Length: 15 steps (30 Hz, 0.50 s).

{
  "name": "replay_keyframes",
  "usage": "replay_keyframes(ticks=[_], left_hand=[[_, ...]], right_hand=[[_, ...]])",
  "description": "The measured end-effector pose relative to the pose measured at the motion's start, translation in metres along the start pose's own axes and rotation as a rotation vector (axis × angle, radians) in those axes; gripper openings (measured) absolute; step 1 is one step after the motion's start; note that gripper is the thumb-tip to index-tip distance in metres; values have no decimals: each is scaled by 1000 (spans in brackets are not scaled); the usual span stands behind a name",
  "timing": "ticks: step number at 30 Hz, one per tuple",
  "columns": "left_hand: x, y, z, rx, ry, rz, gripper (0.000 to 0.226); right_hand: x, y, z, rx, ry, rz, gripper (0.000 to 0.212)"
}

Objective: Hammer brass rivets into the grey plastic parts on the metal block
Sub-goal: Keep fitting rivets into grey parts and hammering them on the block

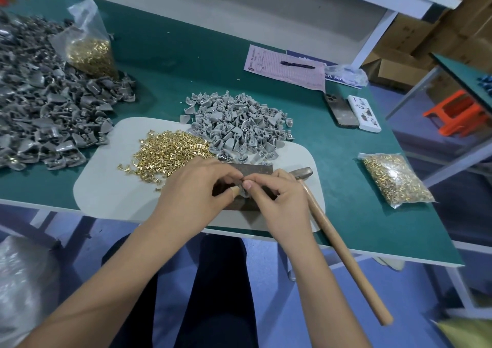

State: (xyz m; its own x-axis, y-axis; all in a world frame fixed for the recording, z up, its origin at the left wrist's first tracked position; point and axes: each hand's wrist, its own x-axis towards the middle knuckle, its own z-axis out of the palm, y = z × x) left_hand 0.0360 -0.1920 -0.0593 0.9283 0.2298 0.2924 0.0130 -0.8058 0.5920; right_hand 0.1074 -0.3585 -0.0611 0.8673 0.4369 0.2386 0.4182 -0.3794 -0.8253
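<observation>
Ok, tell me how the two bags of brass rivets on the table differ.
The bag by the dark grey pile stands upright at the far left, its top open and crumpled above the rivets; the bag near the right edge lies flat on the green table. The upright bag leans against plastic parts, while the flat bag sits alone. Both are clear plastic holding small brass rivets.

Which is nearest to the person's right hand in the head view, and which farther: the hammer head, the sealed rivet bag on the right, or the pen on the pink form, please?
From the right hand:
1. Hammer head, just beyond the knuckles, beside the metal block.
2. Sealed rivet bag, off to the right on the green mat.
3. Pen, far back on the pink form.
</observation>
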Motion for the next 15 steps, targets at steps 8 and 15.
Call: replay_keyframes(ticks=[8,15], left_hand=[[-3,4,2,7,24,-16,7],[-5,3,5,30,0,39,9]], right_hand=[[-9,3,3,27,41,9,15],[-8,1,1,-102,44,-7,15]])
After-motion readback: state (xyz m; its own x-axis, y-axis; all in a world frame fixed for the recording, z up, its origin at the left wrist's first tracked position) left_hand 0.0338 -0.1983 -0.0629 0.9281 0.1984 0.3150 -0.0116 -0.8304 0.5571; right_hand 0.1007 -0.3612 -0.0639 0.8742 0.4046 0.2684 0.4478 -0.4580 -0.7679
